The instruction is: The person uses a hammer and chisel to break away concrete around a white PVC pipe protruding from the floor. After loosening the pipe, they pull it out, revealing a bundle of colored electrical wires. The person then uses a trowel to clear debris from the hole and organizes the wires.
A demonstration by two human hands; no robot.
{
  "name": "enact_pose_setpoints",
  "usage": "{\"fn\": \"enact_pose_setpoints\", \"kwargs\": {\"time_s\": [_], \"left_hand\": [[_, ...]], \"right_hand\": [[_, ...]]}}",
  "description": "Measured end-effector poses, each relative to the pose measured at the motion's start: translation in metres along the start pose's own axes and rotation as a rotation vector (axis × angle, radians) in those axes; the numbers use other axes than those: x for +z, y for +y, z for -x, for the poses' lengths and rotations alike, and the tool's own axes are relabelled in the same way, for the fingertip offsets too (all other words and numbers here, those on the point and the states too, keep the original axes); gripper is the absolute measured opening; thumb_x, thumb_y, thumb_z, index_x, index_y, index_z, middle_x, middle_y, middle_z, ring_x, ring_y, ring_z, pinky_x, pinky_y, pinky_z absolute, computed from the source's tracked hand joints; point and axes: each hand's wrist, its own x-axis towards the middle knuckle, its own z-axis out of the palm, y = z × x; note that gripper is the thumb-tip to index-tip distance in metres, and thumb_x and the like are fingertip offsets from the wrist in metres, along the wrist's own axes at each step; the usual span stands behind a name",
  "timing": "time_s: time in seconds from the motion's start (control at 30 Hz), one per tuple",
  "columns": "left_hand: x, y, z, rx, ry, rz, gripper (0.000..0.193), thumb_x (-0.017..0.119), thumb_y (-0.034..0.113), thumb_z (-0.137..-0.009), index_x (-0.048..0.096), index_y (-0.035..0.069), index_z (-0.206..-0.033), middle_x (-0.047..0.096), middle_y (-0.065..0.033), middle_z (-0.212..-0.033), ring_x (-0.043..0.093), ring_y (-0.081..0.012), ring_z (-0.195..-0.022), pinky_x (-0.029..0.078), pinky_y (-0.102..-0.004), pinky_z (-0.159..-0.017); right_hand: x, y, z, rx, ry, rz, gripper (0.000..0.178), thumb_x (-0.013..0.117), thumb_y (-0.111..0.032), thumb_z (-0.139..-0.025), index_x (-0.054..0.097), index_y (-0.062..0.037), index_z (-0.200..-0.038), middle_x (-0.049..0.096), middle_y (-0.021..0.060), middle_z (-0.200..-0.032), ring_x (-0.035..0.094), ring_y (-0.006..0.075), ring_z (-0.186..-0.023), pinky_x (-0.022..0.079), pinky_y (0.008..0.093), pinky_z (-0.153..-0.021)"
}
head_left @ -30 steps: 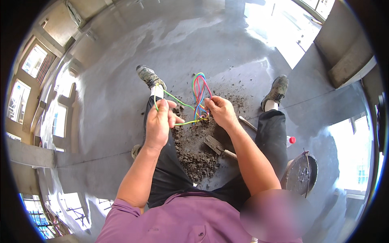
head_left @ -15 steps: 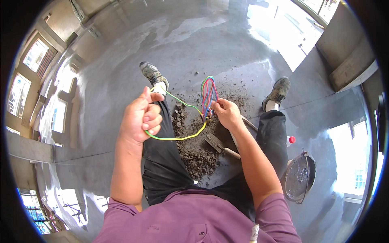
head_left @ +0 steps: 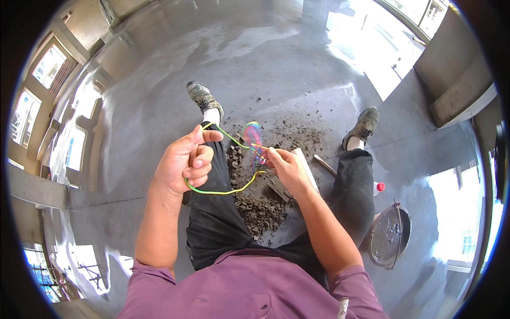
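My left hand, thumb and fingers closed, grips a yellow-green wire. From the fist one length loops low and ends freely above the dirt; another runs from the fingertips toward my right hand. My right hand pinches the wire near a looped bundle of red, blue and green wires. The bundle is blurred by motion and lies left of the right fingertips. Whether those fingers also hold the bundle is hard to make out.
Beneath the wires lies a heap of broken dirt between my outstretched legs. A flat tool blade, a pale strip and a stick are beside it. At my right stand a red-capped bottle and a bucket.
My right hand has moved left and down, its grip now on the yellow-green wire. The bundle has dropped and shifted left, and the wire's lower loop now shows a free end.
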Motion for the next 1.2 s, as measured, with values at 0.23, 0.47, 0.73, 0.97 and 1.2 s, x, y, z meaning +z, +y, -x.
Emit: {"fn": "enact_pose_setpoints", "kwargs": {"time_s": [0.23,0.47,0.73,0.97,1.2], "left_hand": [[-0.001,-0.011,0.002,0.063,0.034,0.096,0.046,0.036,0.043,-0.109,0.051,0.002,-0.124,0.045,0.0028,-0.058,0.028,-0.0041,-0.036,0.023,-0.0219,-0.032],[-0.010,-0.020,0.007,0.089,0.044,0.101,0.045,0.040,0.044,-0.108,0.054,0.004,-0.123,0.045,0.0034,-0.060,0.029,-0.0037,-0.038,0.024,-0.0209,-0.033],[-0.031,-0.016,0.016,0.119,0.236,0.014,0.039,0.050,0.043,-0.105,0.061,0.006,-0.114,0.046,0.0040,-0.062,0.033,-0.0034,-0.041,0.025,-0.0196,-0.035],[-0.015,-0.049,0.015,0.416,0.048,0.111,0.045,0.053,0.045,-0.103,0.064,0.004,-0.118,0.063,-0.0056,-0.094,0.060,-0.0175,-0.087,0.051,-0.0323,-0.079],[0.034,-0.123,-0.007,0.365,0.228,-0.354,0.028,0.041,0.031,-0.110,0.057,0.010,-0.103,0.069,-0.0064,-0.098,0.067,-0.0179,-0.097,0.053,-0.0370,-0.090]], "right_hand": [[0.025,0.022,0.018,-0.142,0.017,0.270,0.044,0.067,-0.037,-0.094,0.065,0.0049,-0.107,0.071,0.0139,-0.094,0.068,0.0220,-0.086,0.053,0.0350,-0.080],[0.038,0.040,0.030,-0.073,-0.058,0.587,0.053,0.063,-0.049,-0.094,0.070,0.0005,-0.113,0.071,0.0215,-0.101,0.069,0.0334,-0.099,0.052,0.0411,-0.088],[0.023,0.038,0.074,-0.039,0.089,0.484,0.052,0.058,-0.048,-0.097,0.068,0.0025,-0.101,0.070,0.0195,-0.089,0.069,0.0334,-0.087,0.052,0.0427,-0.078],[0.011,0.067,0.082,-0.114,0.017,-0.073,0.023,0.057,-0.008,-0.092,0.063,0.0039,-0.111,0.064,0.0047,-0.090,0.058,0.0111,-0.081,0.048,0.0281,-0.075],[0.028,0.077,0.057,-0.352,0.070,0.012,0.042,0.070,-0.017,-0.088,0.058,0.0022,-0.124,0.067,0.0137,-0.109,0.065,0.0249,-0.105,0.050,0.0351,-0.094]]}}
